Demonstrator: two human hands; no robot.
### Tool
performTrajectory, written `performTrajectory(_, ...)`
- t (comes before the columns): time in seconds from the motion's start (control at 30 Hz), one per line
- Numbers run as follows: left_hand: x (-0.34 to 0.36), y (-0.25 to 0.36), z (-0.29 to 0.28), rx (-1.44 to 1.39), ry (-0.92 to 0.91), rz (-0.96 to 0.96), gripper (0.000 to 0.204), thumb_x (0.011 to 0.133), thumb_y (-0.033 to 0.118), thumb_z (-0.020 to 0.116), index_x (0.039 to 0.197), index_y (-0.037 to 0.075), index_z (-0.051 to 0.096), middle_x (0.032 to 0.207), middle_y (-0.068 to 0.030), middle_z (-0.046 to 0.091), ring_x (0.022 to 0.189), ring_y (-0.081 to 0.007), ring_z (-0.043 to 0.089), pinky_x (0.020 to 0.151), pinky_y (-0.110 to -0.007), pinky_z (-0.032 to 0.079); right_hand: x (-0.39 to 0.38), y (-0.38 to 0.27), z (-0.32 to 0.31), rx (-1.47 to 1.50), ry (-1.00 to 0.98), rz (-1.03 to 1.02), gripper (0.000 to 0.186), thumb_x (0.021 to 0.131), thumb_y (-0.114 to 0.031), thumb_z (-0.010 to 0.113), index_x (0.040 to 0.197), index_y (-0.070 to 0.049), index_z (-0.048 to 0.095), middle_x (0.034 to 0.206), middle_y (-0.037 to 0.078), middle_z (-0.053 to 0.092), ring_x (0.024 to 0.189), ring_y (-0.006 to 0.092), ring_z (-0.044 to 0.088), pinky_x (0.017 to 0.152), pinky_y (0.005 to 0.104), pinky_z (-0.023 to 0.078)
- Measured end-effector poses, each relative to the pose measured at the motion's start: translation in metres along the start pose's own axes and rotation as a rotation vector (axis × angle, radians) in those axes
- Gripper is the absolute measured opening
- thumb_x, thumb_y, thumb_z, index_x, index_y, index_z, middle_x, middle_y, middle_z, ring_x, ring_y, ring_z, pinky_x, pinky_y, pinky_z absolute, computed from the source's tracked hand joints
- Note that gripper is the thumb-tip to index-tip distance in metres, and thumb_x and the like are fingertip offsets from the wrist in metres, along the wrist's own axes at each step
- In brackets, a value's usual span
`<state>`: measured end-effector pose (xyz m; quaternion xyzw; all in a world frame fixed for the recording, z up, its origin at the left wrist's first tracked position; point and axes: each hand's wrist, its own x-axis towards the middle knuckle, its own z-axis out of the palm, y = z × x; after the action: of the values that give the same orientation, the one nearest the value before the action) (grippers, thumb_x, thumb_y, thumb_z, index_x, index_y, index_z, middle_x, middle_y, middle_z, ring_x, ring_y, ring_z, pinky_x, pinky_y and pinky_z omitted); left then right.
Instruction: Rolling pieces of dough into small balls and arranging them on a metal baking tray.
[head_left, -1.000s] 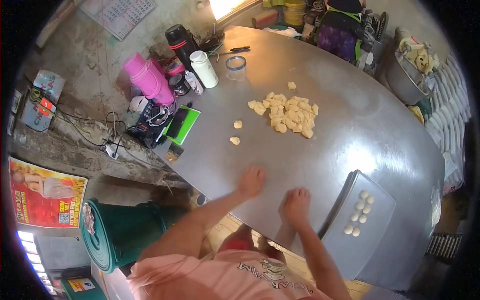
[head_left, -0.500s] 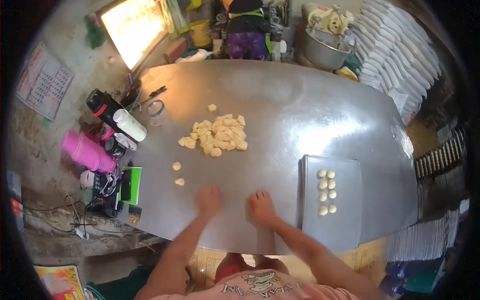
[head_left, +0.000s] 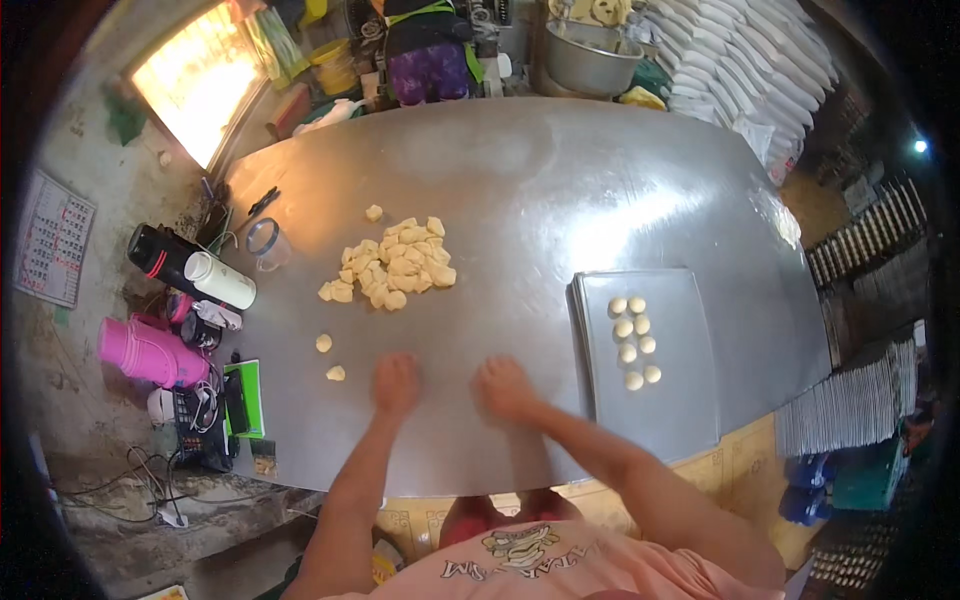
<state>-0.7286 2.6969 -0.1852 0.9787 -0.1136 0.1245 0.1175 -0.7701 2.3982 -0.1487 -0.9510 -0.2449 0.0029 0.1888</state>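
My left hand and my right hand press palm down on the metal table, fingers curled under and blurred by motion. Whatever lies beneath either palm is hidden. Beyond my left hand is a heap of pale yellow dough pieces. One dough piece sits just past the heap; a rounded one and a lumpier one lie left of my left hand. To the right of my right hand, a flat grey tray carries several smooth dough balls in two columns.
Along the left edge stand a black flask, a white bottle, a pink jug and a clear cup. A green-backed item lies below them. At the back are a mixer bowl, stacked white sacks and a person.
The view has swung, so the table's contents appear farther left and up. Both hands stay cupped on about the same stretch of table, moving slightly. The dough pieces and tray balls look unchanged.
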Motion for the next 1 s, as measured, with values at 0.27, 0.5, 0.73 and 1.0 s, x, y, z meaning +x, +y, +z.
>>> performTrajectory(0.27,-0.132,0.041,-0.056,0.021,0.172,0.005,0.012,0.098,0.015,0.064,0.104,0.006,0.068,0.103,-0.0169,0.068,0.102,-0.0351,0.063,0.087,-0.054,0.049,-0.092,-0.024,-0.02,-0.102,0.203,0.214,0.021,0.096,-0.015,0.061,0.113,-0.005,0.067,0.107,0.017,0.066,0.108,0.0365,0.062,0.099,0.0499,0.05)
performTrajectory(0.5,0.016,0.014,-0.041,-0.066,0.087,0.105,0.043,0.099,0.038,0.07,0.12,0.001,0.065,0.111,-0.0224,0.065,0.105,-0.0416,0.061,0.094,-0.055,0.047,0.001,-0.001,-0.01,-0.105,0.047,0.119,0.023,0.093,-0.029,0.07,0.097,-0.007,0.073,0.101,0.013,0.07,0.099,0.0348,0.064,0.089,0.0499,0.051)
performTrajectory(0.73,-0.039,0.05,-0.08,-0.236,0.017,-0.025,0.03,0.091,0.02,0.076,0.117,0.004,0.075,0.117,-0.0139,0.068,0.111,-0.0367,0.064,0.096,-0.048,0.053,-0.102,0.007,-0.056,0.5,0.306,0.214,0.021,0.09,-0.02,0.078,0.104,-0.006,0.074,0.112,0.014,0.066,0.102,0.036,0.064,0.092,0.0467,0.054)
performTrajectory(1.0,-0.026,0.349,-0.073,-0.997,-0.135,0.067,0.028,0.086,0.01,0.084,0.113,0.004,0.078,0.104,-0.0122,0.074,0.101,-0.0283,0.071,0.089,-0.039,0.056,-0.234,0.07,-0.173,0.502,0.62,0.447,0.034,0.085,-0.003,0.083,0.118,-0.005,0.074,0.116,0.015,0.07,0.102,0.0324,0.07,0.089,0.0412,0.058)
